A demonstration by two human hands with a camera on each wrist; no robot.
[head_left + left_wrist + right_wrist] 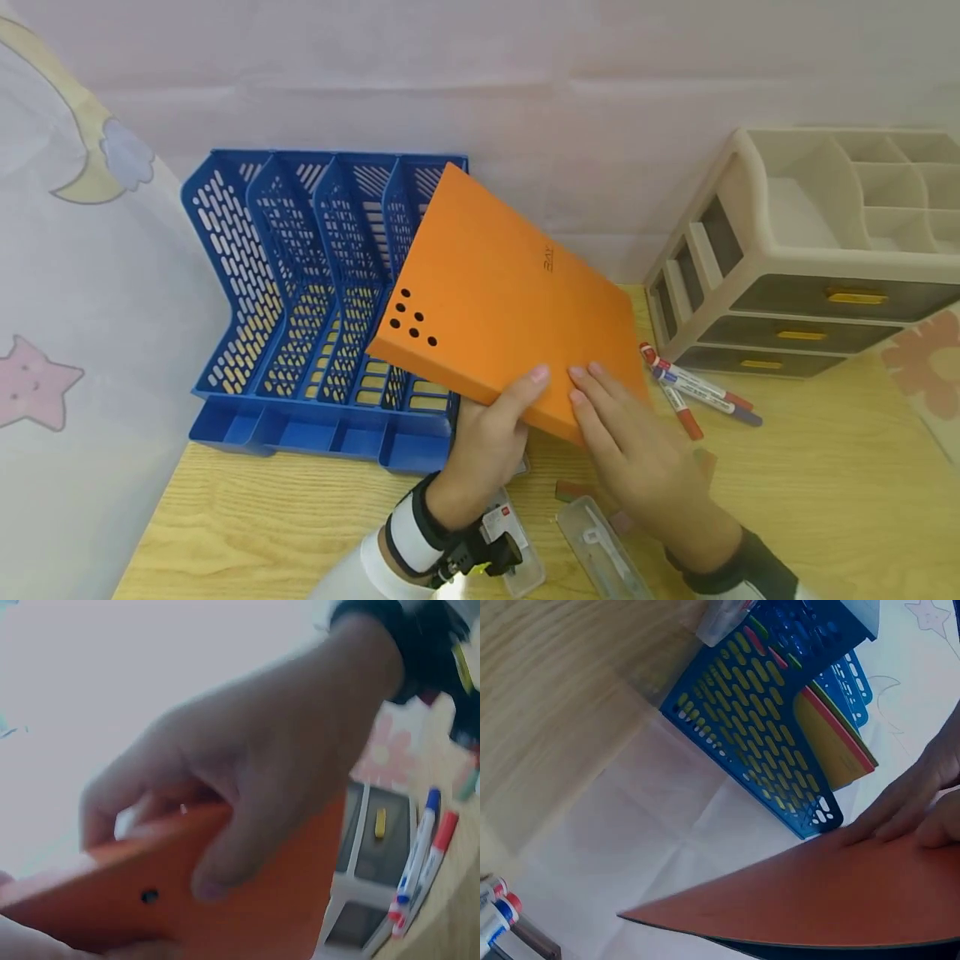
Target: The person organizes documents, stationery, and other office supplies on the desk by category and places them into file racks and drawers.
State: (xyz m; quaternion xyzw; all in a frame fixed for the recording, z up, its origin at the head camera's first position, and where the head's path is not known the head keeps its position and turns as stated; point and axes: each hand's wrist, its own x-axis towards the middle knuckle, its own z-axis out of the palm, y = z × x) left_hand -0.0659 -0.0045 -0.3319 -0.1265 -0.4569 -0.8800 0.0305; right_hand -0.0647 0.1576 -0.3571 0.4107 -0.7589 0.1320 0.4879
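Observation:
A thick orange folder (502,300), with several black dots at one corner and small dark lettering, is held tilted above the table. My left hand (483,446) grips its lower edge, thumb on the front face and fingers underneath. In the left wrist view the fingers curl over the folder's edge (247,922). My right hand (645,458) holds the lower right corner, with fingers lying along the front face and the thumb hidden. A dark underside shows below the orange cover (840,900) in the right wrist view. The folder's upper left part overlaps a blue file rack (322,402).
A beige drawer unit (765,258) stands at the back right, with several markers (705,392) beside it. Near my wrists lie a clear case (528,567) and a translucent pencil box (600,546). Yellow and red papers (832,735) stand in the rack. A cloth (510,100) hangs behind.

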